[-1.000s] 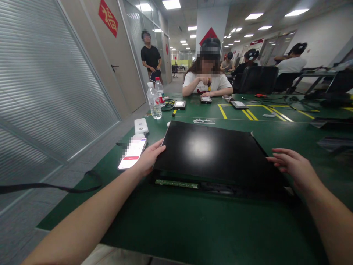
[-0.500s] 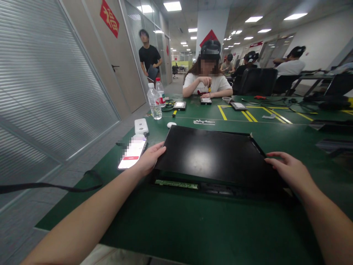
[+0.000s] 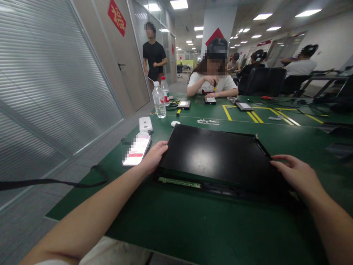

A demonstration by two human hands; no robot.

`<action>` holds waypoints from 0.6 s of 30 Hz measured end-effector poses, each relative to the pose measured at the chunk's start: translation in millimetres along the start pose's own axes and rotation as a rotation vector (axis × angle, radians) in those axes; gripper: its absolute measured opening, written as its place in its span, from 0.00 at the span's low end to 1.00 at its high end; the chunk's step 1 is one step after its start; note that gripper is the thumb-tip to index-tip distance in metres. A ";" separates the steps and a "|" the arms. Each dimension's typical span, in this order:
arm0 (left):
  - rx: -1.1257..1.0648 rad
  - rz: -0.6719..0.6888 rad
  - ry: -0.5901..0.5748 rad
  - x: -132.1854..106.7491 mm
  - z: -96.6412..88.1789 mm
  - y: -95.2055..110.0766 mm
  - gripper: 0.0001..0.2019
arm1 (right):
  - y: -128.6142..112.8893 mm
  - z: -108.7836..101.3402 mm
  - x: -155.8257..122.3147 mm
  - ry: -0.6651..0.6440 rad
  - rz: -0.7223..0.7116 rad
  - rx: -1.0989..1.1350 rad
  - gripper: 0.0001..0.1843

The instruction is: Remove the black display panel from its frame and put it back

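A large black flat panel (image 3: 217, 156) lies on the green table (image 3: 193, 228) in front of me, resting on a black frame whose near edge shows a thin green circuit strip (image 3: 180, 182). My left hand (image 3: 153, 156) grips the panel's left edge, fingers curled over it. My right hand (image 3: 296, 175) holds the panel's right edge, fingers extended along it.
A lit phone (image 3: 137, 151) and a white power bank (image 3: 145, 124) lie left of the panel. Two water bottles (image 3: 160, 100) stand further back. A person (image 3: 211, 79) sits across the table with small devices; another person (image 3: 153, 59) stands by the door. Yellow tape lines (image 3: 255, 116) mark the table.
The panel's far edge has come down, so it lies flatter on the frame. My right hand has closed in onto its right edge. The standing person walked nearer.
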State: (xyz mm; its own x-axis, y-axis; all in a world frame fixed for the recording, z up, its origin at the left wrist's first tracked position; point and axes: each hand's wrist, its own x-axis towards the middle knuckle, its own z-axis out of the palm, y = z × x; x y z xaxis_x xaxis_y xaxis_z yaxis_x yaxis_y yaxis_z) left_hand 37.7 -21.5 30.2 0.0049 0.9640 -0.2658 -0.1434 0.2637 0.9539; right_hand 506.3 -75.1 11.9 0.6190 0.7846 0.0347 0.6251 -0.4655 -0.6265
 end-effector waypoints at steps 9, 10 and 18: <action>0.021 0.005 -0.021 -0.7 -0.7 1.6 0.16 | -0.6 0.5 -0.8 0.040 -0.041 0.007 0.15; 0.027 0.008 -0.025 0.0 -1.2 0.8 0.16 | 0.2 0.8 -0.1 0.040 -0.042 0.002 0.15; 0.027 0.052 -0.046 1.1 -3.3 -1.3 0.16 | 6.2 3.5 3.3 0.063 -0.084 -0.049 0.12</action>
State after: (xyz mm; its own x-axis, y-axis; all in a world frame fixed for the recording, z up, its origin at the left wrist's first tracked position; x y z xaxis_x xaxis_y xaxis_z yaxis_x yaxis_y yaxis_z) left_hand 34.7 -20.9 28.2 0.0436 0.9769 -0.2094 -0.1177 0.2131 0.9699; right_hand 510.5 -73.9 5.4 0.5911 0.7951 0.1357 0.6977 -0.4195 -0.5807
